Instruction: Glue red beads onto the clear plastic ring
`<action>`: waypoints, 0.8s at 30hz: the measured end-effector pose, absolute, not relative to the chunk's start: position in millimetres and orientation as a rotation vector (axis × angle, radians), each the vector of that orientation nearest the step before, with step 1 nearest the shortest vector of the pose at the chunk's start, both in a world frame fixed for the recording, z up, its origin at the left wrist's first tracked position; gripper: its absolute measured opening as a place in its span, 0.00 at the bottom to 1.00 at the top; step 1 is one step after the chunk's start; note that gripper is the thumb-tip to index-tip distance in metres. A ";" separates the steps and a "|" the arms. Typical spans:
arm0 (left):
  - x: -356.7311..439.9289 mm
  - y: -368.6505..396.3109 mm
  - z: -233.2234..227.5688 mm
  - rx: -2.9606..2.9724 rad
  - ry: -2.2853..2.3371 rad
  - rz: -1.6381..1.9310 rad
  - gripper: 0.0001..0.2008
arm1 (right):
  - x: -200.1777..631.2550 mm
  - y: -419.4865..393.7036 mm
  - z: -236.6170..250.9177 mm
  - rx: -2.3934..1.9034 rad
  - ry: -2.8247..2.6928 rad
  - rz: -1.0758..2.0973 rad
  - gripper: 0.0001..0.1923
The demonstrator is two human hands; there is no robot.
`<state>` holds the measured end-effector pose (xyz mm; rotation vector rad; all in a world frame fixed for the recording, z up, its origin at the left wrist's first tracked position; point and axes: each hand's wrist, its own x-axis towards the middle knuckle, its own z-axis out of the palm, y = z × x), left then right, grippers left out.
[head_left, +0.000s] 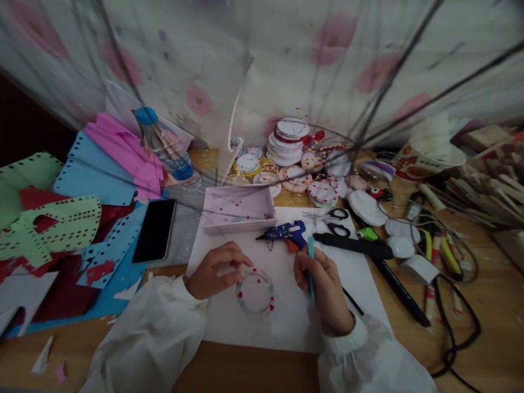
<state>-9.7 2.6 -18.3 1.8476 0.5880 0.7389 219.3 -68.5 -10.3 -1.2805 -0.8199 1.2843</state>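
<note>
A small round craft piece [255, 292] with red beads along its edge lies flat on a white sheet of paper [229, 333]. My left hand [221, 270] is at its upper left, the index finger stretched to the rim and the thumb apart from it, close to the edge. Whether the fingertips press on the rim is hard to see. To the right, my right hand [323, 284] is closed around a slim teal pen-like tool [311, 262], held upright; its lower tip is unclear. Beyond both hands lies a blue glue gun [284, 232].
A pale open box [239, 224] holds a few beads. Scissors [338, 221], a black marker [354, 245] and cables lie right. Decorated discs [286, 142] are stacked behind. Left are a phone [153, 232], a bottle [167, 144] and coloured paper [98, 169]. Dark wires cross overhead.
</note>
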 end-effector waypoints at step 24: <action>-6.3 4.5 -11.8 2.140 0.499 0.545 0.46 | 218.5 -72.8 -7.3 -1.168 -2.109 0.565 0.09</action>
